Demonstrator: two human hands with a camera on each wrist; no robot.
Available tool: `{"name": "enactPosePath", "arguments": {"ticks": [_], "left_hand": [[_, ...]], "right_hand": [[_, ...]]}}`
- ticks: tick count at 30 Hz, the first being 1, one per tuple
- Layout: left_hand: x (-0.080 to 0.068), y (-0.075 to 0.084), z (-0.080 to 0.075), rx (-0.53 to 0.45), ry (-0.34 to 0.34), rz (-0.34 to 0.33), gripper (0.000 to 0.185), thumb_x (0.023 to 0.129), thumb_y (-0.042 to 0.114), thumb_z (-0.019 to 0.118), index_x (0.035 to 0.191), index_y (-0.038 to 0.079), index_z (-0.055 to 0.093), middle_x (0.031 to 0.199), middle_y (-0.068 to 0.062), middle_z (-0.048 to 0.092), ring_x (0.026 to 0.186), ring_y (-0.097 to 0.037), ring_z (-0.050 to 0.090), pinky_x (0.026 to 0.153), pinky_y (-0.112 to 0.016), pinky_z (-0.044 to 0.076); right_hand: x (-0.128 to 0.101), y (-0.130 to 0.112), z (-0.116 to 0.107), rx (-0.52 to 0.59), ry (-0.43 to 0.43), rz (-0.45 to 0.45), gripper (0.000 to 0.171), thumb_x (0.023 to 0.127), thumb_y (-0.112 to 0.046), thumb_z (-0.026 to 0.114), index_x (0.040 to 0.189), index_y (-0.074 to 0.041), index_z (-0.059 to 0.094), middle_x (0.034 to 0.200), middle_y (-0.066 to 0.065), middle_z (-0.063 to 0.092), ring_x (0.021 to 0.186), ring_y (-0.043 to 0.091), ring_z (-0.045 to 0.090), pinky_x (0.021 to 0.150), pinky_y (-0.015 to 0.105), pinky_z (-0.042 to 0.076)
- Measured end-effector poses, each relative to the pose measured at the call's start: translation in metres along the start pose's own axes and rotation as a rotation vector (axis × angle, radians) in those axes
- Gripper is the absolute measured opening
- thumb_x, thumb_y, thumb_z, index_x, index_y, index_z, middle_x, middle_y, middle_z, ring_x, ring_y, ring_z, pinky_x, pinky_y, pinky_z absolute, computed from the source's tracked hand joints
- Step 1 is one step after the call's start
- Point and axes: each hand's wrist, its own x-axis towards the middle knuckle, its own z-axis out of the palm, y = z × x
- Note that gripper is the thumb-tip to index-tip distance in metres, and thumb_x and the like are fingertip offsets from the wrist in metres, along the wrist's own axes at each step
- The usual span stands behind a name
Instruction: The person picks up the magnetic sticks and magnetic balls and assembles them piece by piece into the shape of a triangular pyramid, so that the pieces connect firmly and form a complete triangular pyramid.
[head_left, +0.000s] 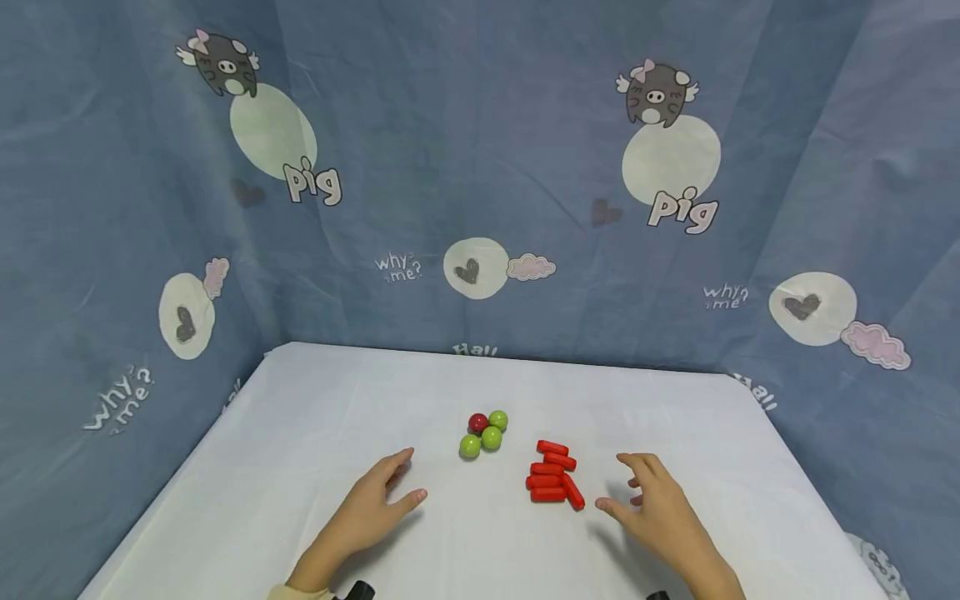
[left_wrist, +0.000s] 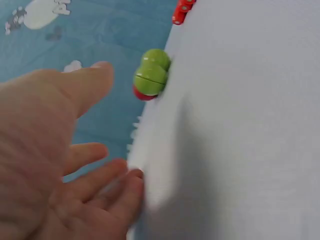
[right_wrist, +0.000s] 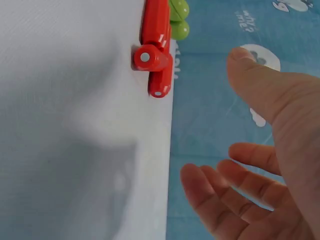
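Several red sticks lie in a loose pile on the white table. Just left of them sits a cluster of three green balls and one dark red ball. My left hand hovers over the table left of the balls, fingers relaxed, holding nothing. My right hand hangs right of the sticks, fingers spread and loosely bent, empty.
A blue cartoon-print cloth hangs behind and on both sides of the table. The table's far edge meets that cloth.
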Motion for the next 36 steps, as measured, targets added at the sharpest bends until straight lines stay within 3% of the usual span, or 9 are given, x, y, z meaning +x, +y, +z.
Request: {"name": "enactPosePath", "arguments": {"ticks": [5, 15, 25, 36], "left_hand": [[0.009, -0.009, 0.008, -0.204, 0.044, -0.049, 0.064, 0.09, 0.028, 0.08, 0.143, 0.005, 0.054, 0.144, -0.01, 0.06, 0.13, -0.027, 0.06, 0.106, -0.028, 0.05], [0.013, -0.013, 0.009, -0.366, 0.085, -0.1, 0.055, 0.088, 0.018, 0.081, 0.137, 0.005, 0.06, 0.136, -0.013, 0.064, 0.122, -0.027, 0.065, 0.097, -0.025, 0.055], [0.014, -0.014, 0.011, -0.435, 0.094, -0.126, 0.053, 0.086, 0.005, 0.08, 0.134, -0.001, 0.06, 0.131, -0.017, 0.066, 0.12, -0.029, 0.066, 0.096, -0.022, 0.055], [0.013, -0.007, 0.014, -0.452, 0.103, -0.149, 0.051, 0.088, 0.008, 0.079, 0.135, -0.001, 0.06, 0.133, -0.017, 0.065, 0.123, -0.03, 0.065, 0.099, -0.024, 0.054]], "right_hand": [[-0.001, 0.002, 0.001, 0.058, -0.008, 0.05, 0.068, 0.077, -0.035, 0.09, 0.132, -0.006, 0.062, 0.123, 0.01, 0.064, 0.082, 0.012, 0.068, 0.071, 0.025, 0.058], [0.004, 0.008, 0.011, 0.15, -0.102, 0.137, 0.054, 0.075, -0.034, 0.091, 0.118, -0.011, 0.069, 0.102, -0.002, 0.069, 0.084, 0.008, 0.063, 0.067, 0.024, 0.052], [0.004, 0.013, 0.033, 0.222, -0.133, 0.144, 0.045, 0.073, -0.028, 0.093, 0.108, -0.01, 0.07, 0.093, -0.004, 0.068, 0.08, 0.007, 0.061, 0.071, 0.02, 0.053], [0.006, 0.007, 0.046, 0.253, -0.113, 0.126, 0.044, 0.072, -0.031, 0.093, 0.103, -0.01, 0.069, 0.09, -0.004, 0.067, 0.077, 0.007, 0.06, 0.069, 0.018, 0.052]]}}
